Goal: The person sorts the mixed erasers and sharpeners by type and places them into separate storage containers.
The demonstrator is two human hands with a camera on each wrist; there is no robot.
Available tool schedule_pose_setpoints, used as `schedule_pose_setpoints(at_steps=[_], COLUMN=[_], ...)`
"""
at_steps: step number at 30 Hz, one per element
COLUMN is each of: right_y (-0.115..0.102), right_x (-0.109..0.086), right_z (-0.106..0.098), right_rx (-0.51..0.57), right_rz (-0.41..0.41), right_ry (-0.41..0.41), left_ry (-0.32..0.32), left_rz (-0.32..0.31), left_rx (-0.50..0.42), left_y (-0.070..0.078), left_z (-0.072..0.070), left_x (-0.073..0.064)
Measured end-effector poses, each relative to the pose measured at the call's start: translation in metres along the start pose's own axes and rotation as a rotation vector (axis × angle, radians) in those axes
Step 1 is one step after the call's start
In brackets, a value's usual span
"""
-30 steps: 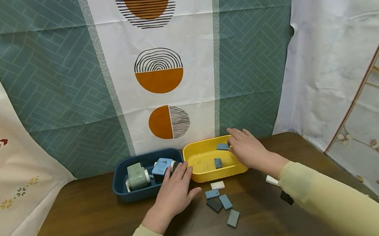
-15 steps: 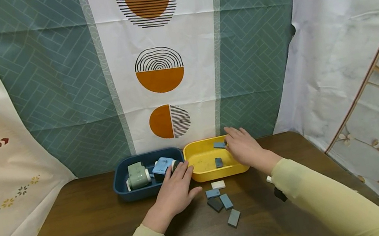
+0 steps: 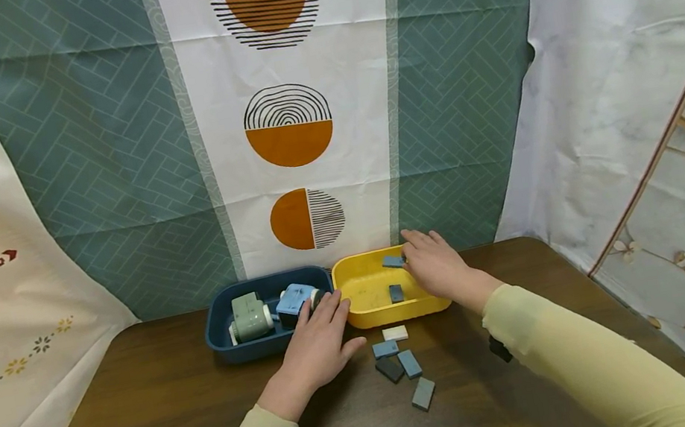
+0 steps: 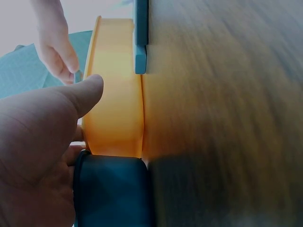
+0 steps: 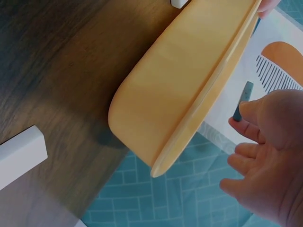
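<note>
My right hand (image 3: pixel 440 267) pinches a small blue rectangular block (image 3: pixel 394 261) between thumb and finger, over the back of the yellow bin (image 3: pixel 387 316). In the right wrist view the block (image 5: pixel 243 101) juts from the fingertips above the bin's rim. A dark blue-grey block (image 3: pixel 396 294) lies inside the yellow bin. My left hand (image 3: pixel 316 350) lies palm down with straight fingers reaching over the rims where the navy bin (image 3: pixel 246 353) and yellow bin meet. The left wrist view shows its thumb (image 4: pixel 90 94) beside the yellow wall.
In front of the yellow bin lie a white block (image 3: pixel 395 334), blue blocks (image 3: pixel 410 364), a dark block (image 3: pixel 390 369) and a grey block (image 3: pixel 423 394). Another white block (image 5: pixel 21 156) lies farther right. The navy bin holds green (image 3: pixel 251 316) and blue (image 3: pixel 295 303) chunky objects with round white parts.
My right hand has moved slightly left over the yellow bin with the blue block in its fingers. The left hand has stayed in place.
</note>
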State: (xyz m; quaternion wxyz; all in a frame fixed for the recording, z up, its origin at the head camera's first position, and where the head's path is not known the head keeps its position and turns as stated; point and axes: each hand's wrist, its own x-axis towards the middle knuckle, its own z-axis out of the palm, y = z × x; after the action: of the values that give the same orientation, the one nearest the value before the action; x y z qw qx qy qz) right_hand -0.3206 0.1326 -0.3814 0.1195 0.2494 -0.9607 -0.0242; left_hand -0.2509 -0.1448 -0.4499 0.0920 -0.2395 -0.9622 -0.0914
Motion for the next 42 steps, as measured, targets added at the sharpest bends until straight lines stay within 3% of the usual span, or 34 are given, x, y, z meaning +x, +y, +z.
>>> schedule_pose_setpoints(at_steps=[19,34,42], right_y=[-0.001,0.017,0.025], right_x=[0.002,-0.018,-0.033], right_z=[0.006,0.007,0.007], right_rx=[0.02,0.05,0.047], right_rz=[0.022,0.065,0.035], right_ry=[-0.017,-0.016,0.019], left_ry=[-0.007,0.011,0.002], left_rz=[-0.005,0.002,-0.001], left_rx=[-0.002,0.009,0.008], left_y=[0.002,0.002,0.003], left_z=[0.001,-0.003,-0.004], left_x=[0.001,-0.002,-0.001])
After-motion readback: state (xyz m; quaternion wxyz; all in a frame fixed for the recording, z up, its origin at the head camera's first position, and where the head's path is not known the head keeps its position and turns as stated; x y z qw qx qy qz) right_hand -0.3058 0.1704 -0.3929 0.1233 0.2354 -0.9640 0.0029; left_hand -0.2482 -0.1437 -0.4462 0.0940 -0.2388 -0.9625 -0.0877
